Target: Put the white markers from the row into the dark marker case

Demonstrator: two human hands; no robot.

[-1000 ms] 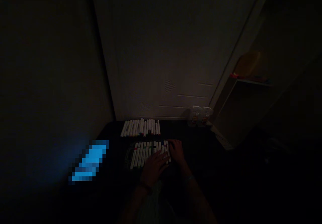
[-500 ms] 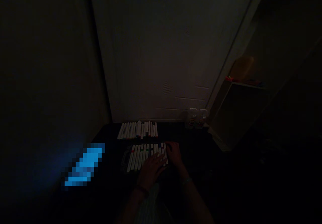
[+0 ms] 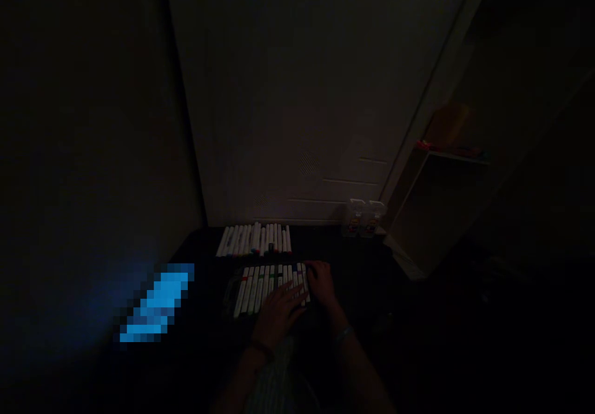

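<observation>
The room is very dark. A near row of white markers (image 3: 260, 287) with coloured bands lies side by side on a dark surface. My left hand (image 3: 279, 312) rests flat on the row's right part, fingers stretched out over the markers. My right hand (image 3: 320, 281) sits at the row's right end, fingers curled against the last markers; whether it grips one is hidden in the dark. A second row of white markers (image 3: 255, 240) lies farther back, untouched.
A glowing blue screen (image 3: 155, 305) lies at the left. Two small clear containers (image 3: 365, 217) stand at the back right by a pale door (image 3: 302, 92). A low shelf unit (image 3: 437, 203) stands on the right.
The view shifted slightly between the first frame and now. Both hands stay on the right end of the near marker row with hardly any motion.
</observation>
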